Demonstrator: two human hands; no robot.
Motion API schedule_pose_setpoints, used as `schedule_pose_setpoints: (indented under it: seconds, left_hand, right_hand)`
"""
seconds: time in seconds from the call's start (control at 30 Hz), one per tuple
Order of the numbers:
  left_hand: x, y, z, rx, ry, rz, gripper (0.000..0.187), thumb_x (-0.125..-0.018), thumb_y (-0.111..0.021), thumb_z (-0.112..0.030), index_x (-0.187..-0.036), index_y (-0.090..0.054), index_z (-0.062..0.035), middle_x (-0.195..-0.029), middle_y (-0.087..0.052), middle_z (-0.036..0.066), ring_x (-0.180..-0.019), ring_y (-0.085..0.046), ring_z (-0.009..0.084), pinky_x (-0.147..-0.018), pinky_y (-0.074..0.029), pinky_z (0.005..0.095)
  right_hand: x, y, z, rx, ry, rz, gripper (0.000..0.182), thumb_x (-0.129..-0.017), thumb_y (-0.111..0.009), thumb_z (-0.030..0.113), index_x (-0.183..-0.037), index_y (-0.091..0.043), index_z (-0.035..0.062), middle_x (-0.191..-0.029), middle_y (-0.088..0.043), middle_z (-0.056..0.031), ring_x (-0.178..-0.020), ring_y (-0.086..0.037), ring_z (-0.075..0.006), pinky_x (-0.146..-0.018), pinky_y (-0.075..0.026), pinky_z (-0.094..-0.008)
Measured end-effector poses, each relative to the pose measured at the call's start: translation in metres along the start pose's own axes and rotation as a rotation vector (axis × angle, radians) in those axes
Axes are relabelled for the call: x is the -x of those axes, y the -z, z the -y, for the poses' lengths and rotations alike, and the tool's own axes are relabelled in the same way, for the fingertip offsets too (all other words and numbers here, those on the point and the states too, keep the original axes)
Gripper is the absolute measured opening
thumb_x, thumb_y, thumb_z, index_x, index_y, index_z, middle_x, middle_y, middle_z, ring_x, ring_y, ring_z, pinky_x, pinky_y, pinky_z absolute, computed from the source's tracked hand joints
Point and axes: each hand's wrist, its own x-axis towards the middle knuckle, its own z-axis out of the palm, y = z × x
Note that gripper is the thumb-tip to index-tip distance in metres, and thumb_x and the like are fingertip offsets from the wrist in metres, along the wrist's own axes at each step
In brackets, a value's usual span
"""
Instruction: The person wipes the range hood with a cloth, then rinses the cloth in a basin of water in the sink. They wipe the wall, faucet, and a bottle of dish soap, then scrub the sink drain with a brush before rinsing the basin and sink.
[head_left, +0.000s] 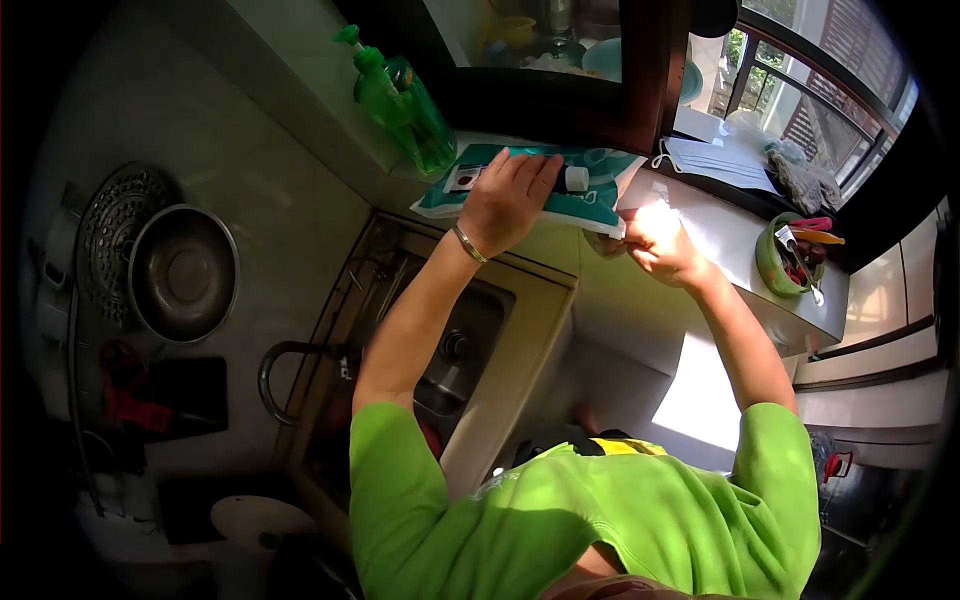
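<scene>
A teal and white plastic packet (600, 212) lies on the ledge under the dark-framed cabinet. On top of it is a tube with a white cap (576, 179), its middle covered by my left hand (507, 200). The fingers of that hand stretch across the tube and packet, lying rather flat; its thumb is hidden. At the packet's right corner my right hand (665, 245) is closed, its fingers pinching the edge. Strong sunlight washes out part of this hand. A green pump bottle (410, 115) stands left of the packet.
Below the ledge is a metal sink (475, 330) with a curved faucet (268, 385). To the right are a face mask (720, 163) and a green bowl (772, 262) of small items. A metal basin (184, 275) hangs on the left wall. A window (810, 90) opens at upper right.
</scene>
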Motion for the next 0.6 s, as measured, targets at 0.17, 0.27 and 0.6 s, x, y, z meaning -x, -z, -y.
schedule_pose_setpoints:
  seconds: [0.17, 0.27, 0.6]
  left_hand:
    - [0.004, -0.045, -0.012, -0.083, -0.051, 0.037, 0.037, -0.068, -0.051, -0.009, -0.104, -0.053, -0.0051, -0.094, -0.056, 0.009, -0.085, -0.054, 0.021, -0.088, -0.039, 0.0365]
    - [0.011, -0.066, -0.015, -0.007, -0.075, 0.008, 0.043, -0.066, -0.053, -0.01, -0.109, -0.051, -0.0059, -0.097, -0.055, 0.008, -0.09, -0.053, 0.0211, -0.092, -0.036, 0.0375]
    - [0.005, -0.013, -0.021, 0.032, 0.113, 0.573, 0.088, -0.059, -0.066, -0.045, -0.131, -0.027, -0.0128, -0.131, -0.031, 0.013, -0.122, -0.029, 0.0255, -0.096, -0.017, 0.057]
  right_hand:
    - [0.037, 0.033, 0.025, -0.012, -0.104, -0.01, 0.023, -0.056, -0.044, -0.01, -0.071, -0.057, 0.0013, -0.079, -0.06, -0.008, -0.074, -0.057, -0.0241, -0.071, -0.045, -0.0296]
    - [0.057, 0.041, 0.031, -0.223, -0.223, -0.035, 0.023, -0.057, -0.04, -0.011, -0.071, -0.056, -0.0021, -0.079, -0.059, -0.0099, -0.073, -0.057, -0.0221, -0.074, -0.044, -0.0286]
    - [0.079, 0.044, 0.029, -0.47, -0.478, -0.384, 0.026, -0.062, -0.035, -0.004, -0.076, -0.058, -0.0045, -0.091, -0.057, -0.0131, -0.091, -0.051, -0.0192, -0.084, -0.035, -0.0257]
